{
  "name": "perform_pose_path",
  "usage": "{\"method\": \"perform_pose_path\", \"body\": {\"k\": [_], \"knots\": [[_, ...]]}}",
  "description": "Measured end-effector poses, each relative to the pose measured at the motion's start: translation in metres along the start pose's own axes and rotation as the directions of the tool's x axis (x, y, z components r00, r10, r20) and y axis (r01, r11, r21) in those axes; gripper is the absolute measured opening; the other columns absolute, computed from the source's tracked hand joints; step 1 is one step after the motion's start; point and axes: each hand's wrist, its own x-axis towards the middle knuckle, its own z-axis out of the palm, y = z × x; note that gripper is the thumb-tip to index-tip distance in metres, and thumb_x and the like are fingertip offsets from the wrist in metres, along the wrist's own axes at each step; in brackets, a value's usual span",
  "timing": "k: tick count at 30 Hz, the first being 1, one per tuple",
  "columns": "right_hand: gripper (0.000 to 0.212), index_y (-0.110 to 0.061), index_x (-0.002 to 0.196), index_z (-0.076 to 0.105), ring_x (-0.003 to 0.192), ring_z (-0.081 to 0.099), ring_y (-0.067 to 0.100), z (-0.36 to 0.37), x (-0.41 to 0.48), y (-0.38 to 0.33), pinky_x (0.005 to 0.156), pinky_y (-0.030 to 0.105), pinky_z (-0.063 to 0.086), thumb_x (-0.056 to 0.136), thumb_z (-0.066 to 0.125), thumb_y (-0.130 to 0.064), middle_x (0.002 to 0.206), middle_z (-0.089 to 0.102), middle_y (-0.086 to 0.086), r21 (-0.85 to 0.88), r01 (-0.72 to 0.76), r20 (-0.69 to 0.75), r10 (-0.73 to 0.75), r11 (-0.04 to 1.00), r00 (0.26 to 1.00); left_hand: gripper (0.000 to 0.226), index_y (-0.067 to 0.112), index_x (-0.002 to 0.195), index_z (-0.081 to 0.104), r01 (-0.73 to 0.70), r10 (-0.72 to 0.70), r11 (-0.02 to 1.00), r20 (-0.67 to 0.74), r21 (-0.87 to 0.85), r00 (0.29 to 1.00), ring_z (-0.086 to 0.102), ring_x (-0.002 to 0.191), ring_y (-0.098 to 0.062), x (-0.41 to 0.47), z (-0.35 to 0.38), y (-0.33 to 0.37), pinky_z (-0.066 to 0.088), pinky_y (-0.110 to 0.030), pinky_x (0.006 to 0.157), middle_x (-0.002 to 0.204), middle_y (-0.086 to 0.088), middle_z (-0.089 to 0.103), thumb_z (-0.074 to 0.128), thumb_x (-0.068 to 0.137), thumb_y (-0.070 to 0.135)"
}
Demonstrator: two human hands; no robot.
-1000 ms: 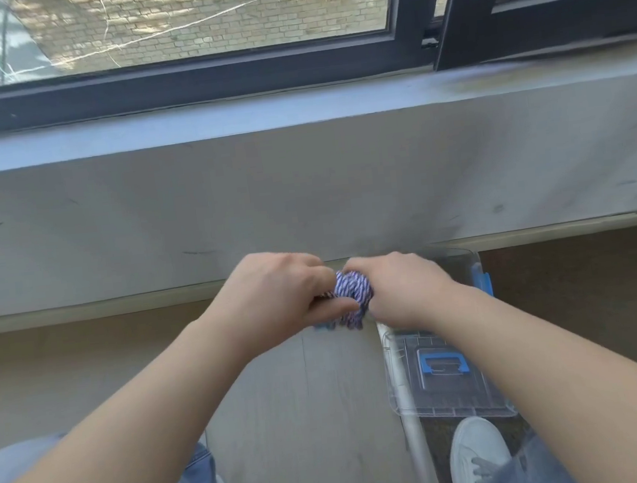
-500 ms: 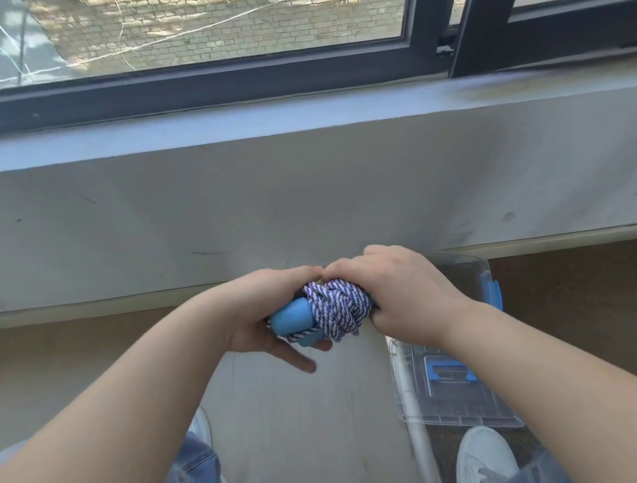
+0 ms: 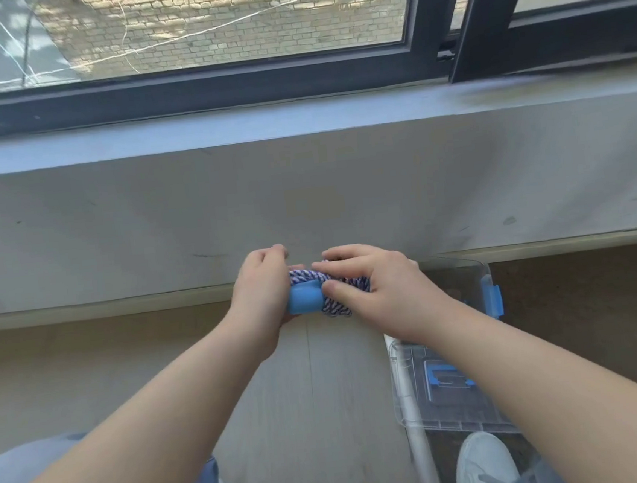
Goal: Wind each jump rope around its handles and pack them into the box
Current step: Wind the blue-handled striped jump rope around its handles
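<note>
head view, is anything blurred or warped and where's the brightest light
In the head view the wide lens slightly bows the window sill; sun is brightest on the brick wall outside; the jump rope between the left hand and right hand is fairly sharp, the white pole at lower right is smeared.

L hand (image 3: pixel 260 298) swung round to grip the left end of the blue-and-white braided jump rope (image 3: pixel 341 305) instead of fisting over it, light-blue plastic handle end (image 3: pixel 305 299) now uncovered, facing cam, R hand (image 3: pixel 383 293) uncurled from fist, fingers flatter, pinching coils w/ thumb
</note>
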Motion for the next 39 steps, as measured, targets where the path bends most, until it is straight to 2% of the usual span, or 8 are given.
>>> {"method": "perform_pose_path", "body": {"k": [4, 7, 9, 13, 17, 24, 34, 39], "knots": [[0.042, -0.073, 0.108, 0.043, 0.123, 0.054, -0.002, 0.004, 0.001, -0.002, 0.108, 0.054, 0.038, 0.090, 0.057, -0.038, 0.127, 0.062, -0.026, 0.034, -0.019, -0.197, 0.026, 0.999, 0.980, 0.031, 0.018, 0.109, 0.058, 0.003, 0.019, 0.977, 0.099, -0.214, 0.995, 0.069, 0.096, -0.026, -0.005, 0.006, 0.003, 0.057, -0.042, 0.080, 0.112, -0.009, 0.067, 0.036, 0.092, 0.002], [0.024, -0.055, 0.108, 0.061, 0.118, 0.059, 0.006, 0.007, 0.005, 0.003, 0.104, 0.055, 0.042, 0.089, 0.057, -0.041, 0.125, 0.065, -0.021, 0.019, -0.007, -0.250, 0.011, 1.000, 0.968, 0.041, 0.013, 0.106, 0.058, -0.049, 0.089, 0.953, 0.122, -0.298, 0.989, 0.068, 0.100, -0.028, -0.008, 0.006, 0.005, 0.056, -0.041, 0.082, 0.118, -0.012, 0.063, 0.029, 0.087, -0.009], [0.016, -0.035, 0.097, 0.078, 0.115, 0.060, 0.007, 0.007, 0.007, 0.010, 0.103, 0.046, 0.045, 0.093, 0.063, -0.037, 0.124, 0.067, -0.013, 0.033, 0.014, -0.277, -0.004, 0.999, 0.961, 0.045, 0.010, 0.110, 0.058, -0.059, 0.124, 0.931, 0.160, -0.360, 0.979, 0.068, 0.105, -0.030, -0.010, 0.006, 0.008, 0.058, -0.039, 0.081, 0.120, -0.014, 0.062, 0.028, 0.085, -0.012], [0.017, -0.016, 0.099, 0.081, 0.109, 0.059, 0.006, 0.006, 0.007, 0.014, 0.098, 0.027, 0.046, 0.097, 0.065, -0.023, 0.120, 0.066, -0.005, 0.078, 0.049, -0.302, -0.023, 0.996, 0.953, 0.036, 0.008, 0.112, 0.056, -0.082, 0.161, 0.928, 0.193, -0.364, 0.968, 0.070, 0.095, -0.021, -0.009, 0.007, 0.004, 0.057, -0.028, 0.072, 0.115, -0.012, 0.063, 0.052, 0.077, 0.001], [0.018, -0.014, 0.099, 0.079, 0.100, 0.062, 0.008, 0.006, 0.008, 0.012, 0.091, 0.031, 0.049, 0.098, 0.063, -0.021, 0.109, 0.068, -0.004, 0.069, 0.066, -0.368, -0.036, 0.995, 0.929, 0.021, -0.013, 0.103, 0.061, -0.085, 0.186, 0.922, 0.242, -0.377, 0.952, 0.069, 0.090, -0.021, -0.007, 0.005, 0.002, 0.056, -0.024, 0.074, 0.100, -0.016, 0.069, 0.054, 0.087, -0.002], [0.039, -0.023, 0.134, 0.065, 0.084, 0.061, 0.028, 0.002, 0.008, 0.009, 0.078, 0.043, 0.051, 0.099, 0.050, -0.023, 0.084, 0.068, -0.001, -0.136, 0.110, -0.304, -0.148, 0.985, 0.941, 0.024, -0.006, 0.102, 0.071, -0.123, 0.194, 0.958, 0.269, -0.260, 0.943, 0.071, 0.105, -0.024, -0.007, 0.002, -0.005, 0.055, -0.032, 0.095, 0.105, -0.018, 0.075, 0.067, 0.093, 0.015], [0.044, -0.009, 0.135, 0.062, 0.078, 0.041, 0.022, 0.016, 0.006, 0.013, 0.068, 0.032, 0.040, 0.092, 0.057, -0.003, 0.084, 0.054, 0.006, -0.375, 0.156, -0.134, -0.220, 0.914, 0.966, 0.024, 0.003, 0.092, 0.077, -0.131, 0.156, 0.982, 0.194, -0.134, 0.969, 0.071, 0.105, -0.015, 0.000, 0.002, -0.005, 0.054, -0.034, 0.098, 0.114, -0.007, 0.072, 0.074, 0.070, 0.013], [0.033, -0.010, 0.125, 0.067, 0.076, 0.039, 0.022, 0.010, 0.008, 0.011, 0.066, 0.037, 0.044, 0.094, 0.054, -0.007, 0.078, 0.054, 0.005, -0.343, 0.120, -0.174, -0.188, 0.932, 0.967, 0.016, 0.009, 0.096, 0.074, -0.240, 0.238, 0.970, 0.242, -0.023, 0.940, 0.072, 0.098, -0.020, 0.001, -0.001, -0.006, 0.056, -0.041, 0.095, 0.105, -0.014, 0.074, 0.061, 0.086, 0.008]]}}
